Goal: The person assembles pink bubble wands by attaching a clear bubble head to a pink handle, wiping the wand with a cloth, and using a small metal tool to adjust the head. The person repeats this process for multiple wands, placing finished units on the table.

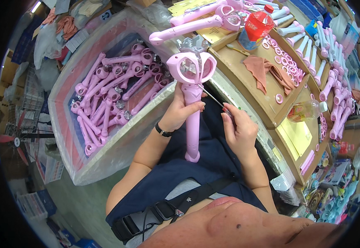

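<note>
My left hand [179, 110] is wrapped round the neck of a pink toy wand [192, 134], which stands upright in front of my body. Its head has two round pink frames with clear parts in them and a clear crown-like piece on top. From the right, my right hand [241, 129] grips a screwdriver [213, 96]. The thin metal shaft slants up to the wand's neck, just below the head, where the tip seems to touch. Most of the screwdriver's handle is hidden in my fingers.
At left, a large plastic-lined bin [140, 126] holds many pink wands [118, 78]. On the right bench, a cardboard tray [246, 99] bears pink rings [286, 65] and an orange cloth [262, 72]. A red-capped bottle [257, 27] and white-capped bottle [306, 110] stand or lie nearby.
</note>
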Motion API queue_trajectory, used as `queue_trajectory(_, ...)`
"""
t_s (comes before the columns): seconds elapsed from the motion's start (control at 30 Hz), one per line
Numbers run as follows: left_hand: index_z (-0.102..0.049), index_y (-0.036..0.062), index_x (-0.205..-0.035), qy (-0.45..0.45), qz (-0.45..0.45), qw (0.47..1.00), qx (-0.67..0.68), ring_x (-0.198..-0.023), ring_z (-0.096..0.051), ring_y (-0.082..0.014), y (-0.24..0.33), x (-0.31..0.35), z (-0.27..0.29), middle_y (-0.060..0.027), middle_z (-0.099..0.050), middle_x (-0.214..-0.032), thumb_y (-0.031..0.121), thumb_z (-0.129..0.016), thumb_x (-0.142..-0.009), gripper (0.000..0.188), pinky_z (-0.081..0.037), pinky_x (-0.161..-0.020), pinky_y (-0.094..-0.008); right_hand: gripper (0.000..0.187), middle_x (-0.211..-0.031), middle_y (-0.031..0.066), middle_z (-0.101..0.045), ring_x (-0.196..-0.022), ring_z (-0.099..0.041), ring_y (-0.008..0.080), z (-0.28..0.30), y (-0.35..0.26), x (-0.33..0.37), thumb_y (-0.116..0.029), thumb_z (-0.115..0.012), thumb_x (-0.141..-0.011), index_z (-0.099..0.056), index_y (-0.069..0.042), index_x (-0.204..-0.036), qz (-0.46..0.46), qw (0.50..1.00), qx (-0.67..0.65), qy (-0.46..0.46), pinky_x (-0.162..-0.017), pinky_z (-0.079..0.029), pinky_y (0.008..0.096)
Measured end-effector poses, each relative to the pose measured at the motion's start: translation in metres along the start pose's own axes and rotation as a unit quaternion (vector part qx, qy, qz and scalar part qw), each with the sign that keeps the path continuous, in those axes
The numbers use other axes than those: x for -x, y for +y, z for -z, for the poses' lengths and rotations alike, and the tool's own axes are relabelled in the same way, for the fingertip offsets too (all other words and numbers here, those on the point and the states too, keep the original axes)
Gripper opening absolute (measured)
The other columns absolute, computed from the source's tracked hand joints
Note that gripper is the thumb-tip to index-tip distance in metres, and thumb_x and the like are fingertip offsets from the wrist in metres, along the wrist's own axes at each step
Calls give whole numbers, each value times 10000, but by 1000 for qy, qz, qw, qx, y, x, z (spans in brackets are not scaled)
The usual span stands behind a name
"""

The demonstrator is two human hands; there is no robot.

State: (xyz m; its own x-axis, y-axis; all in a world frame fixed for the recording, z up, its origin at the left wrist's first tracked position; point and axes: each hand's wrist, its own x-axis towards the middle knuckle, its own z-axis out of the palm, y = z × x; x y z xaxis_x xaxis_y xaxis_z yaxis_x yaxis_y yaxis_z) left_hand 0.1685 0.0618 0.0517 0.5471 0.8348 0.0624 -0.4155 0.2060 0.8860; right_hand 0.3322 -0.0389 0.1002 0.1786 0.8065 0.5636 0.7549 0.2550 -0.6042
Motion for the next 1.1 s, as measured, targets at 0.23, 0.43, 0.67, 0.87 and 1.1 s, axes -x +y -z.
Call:
queue_trajectory(0.23, -44, 127, -1444, 22, -33, 994, -103, -841, -561, -122, 5, -5, -4, -101, -497, -1104, -35, -661, -774, 925, -505, -672, -254, 226, -653, 54, -589, -503, -563, 208, 11, -5, -12, -94, -701, -770, -642, -63, -986, 29, 997, 73, -2, -466, -433, 299)
queue_trajectory(0.43, -15, 65, -1454, 26, -66, 981, -180, -1027, -532, -203, -1, -6, -7, -140, -444, -1227, 24, -700, -770, 969, -458, -861, -316, 219, -675, 65, -600, -517, -569, 212, 14, -5, -9, -90, -694, -775, -644, -61, -986, 18, 996, 82, -6, -470, -435, 299)
queue_trajectory(0.67, -55, -10, -1455, -33, -135, 940, -311, -1290, -376, -279, 17, -9, -6, -219, -317, -1417, 80, -718, -767, 960, -314, -1038, -350, 173, -721, 27, -593, -609, -507, 60, 28, 23, -15, -104, -626, -863, -647, 9, -992, -282, 925, -245, -72, -572, -410, 198)
queue_trajectory(0.87, -77, -5, -1457, -17, -130, 923, -363, -1348, -305, -324, 22, -6, -10, -241, -261, -1455, 92, -719, -762, 951, -269, -1077, -367, 155, -736, 38, -606, -600, -504, 59, 37, 19, 3, -69, -622, -857, -645, 17, -983, -191, 974, -114, -33, -556, -404, 199)
queue_trajectory(1.1, -61, 10, -1470, -28, -143, 903, -403, -1308, -357, -246, 17, -5, -15, -198, -305, -1440, 136, -731, -775, 974, -301, -1043, -322, 147, -664, 74, -577, -505, -505, 141, 31, 12, 5, -45, -660, -804, -662, -19, -949, -80, 996, -34, -29, -477, -394, 251)
